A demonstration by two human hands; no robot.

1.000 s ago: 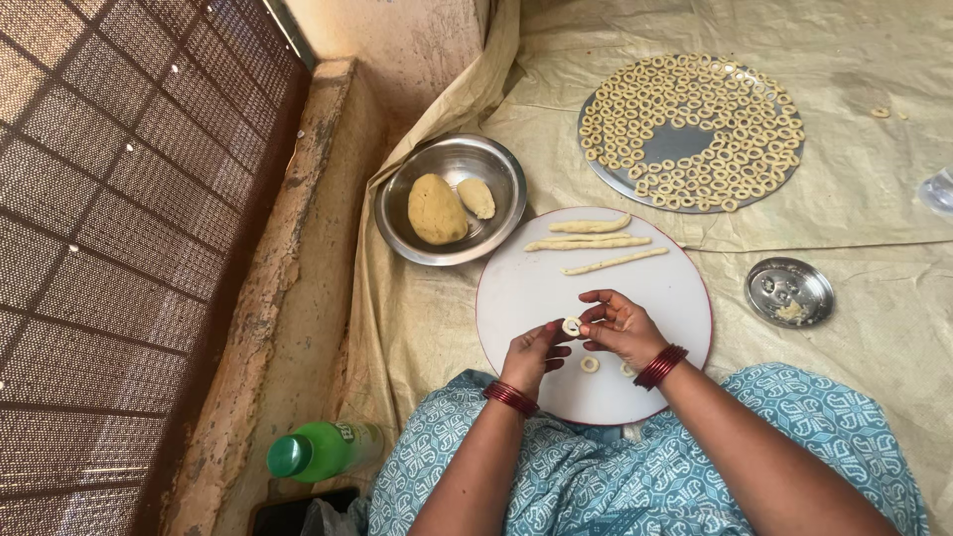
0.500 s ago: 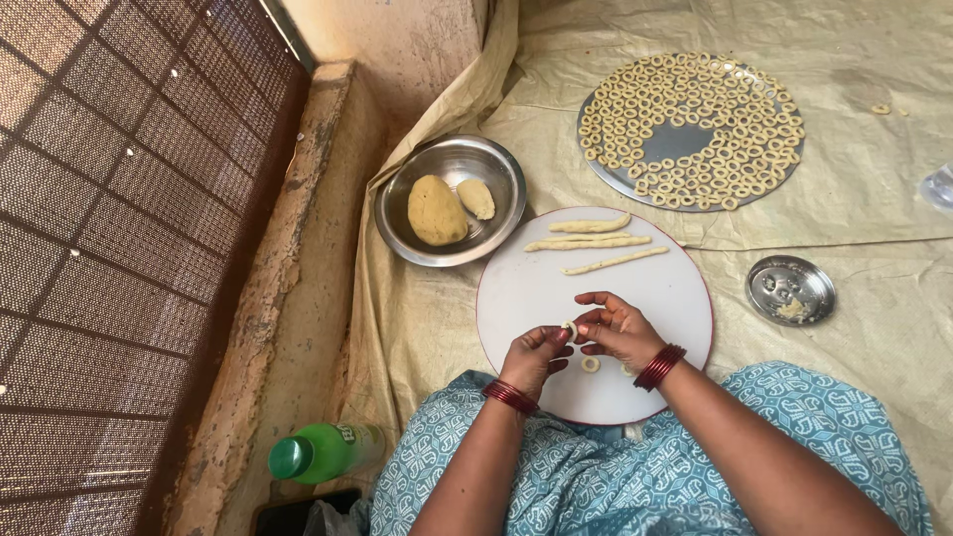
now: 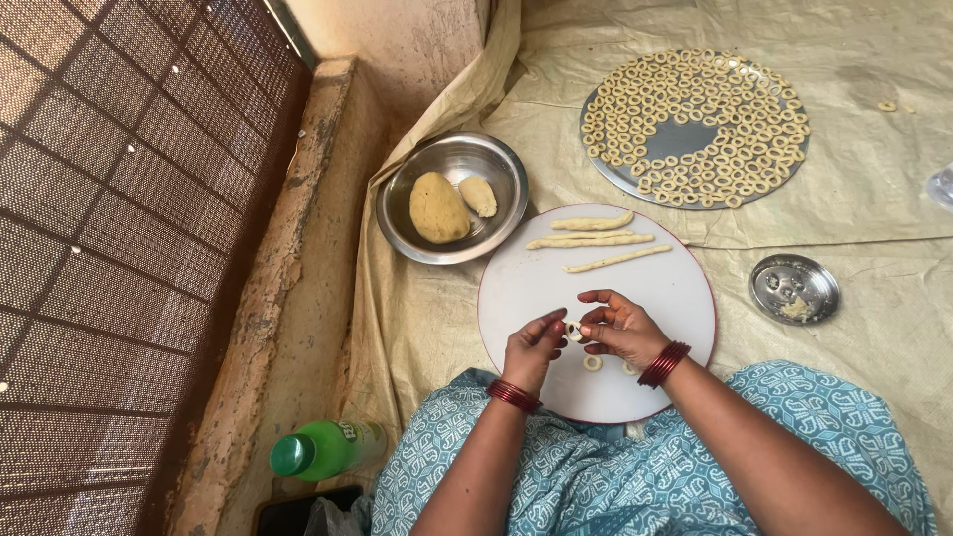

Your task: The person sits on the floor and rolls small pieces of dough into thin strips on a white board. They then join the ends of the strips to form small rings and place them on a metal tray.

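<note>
We pinched dough ring (image 3: 573,330) between left hand (image 3: 531,347) and right hand (image 3: 617,329) fingertips, joining ends over white board (image 3: 526,288); rolled strips (image 3: 596,241) waited nearby.

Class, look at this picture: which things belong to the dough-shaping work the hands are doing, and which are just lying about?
In use: small dough piece held by left hand and right hand; round white board; dough strips; bowl of dough; tray of rings.

Lying about: green bottle; small steel dish.

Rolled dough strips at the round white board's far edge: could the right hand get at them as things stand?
Probably yes: right hand faces the dough strips across bare white board, though it pinches a small dough ring.
</note>
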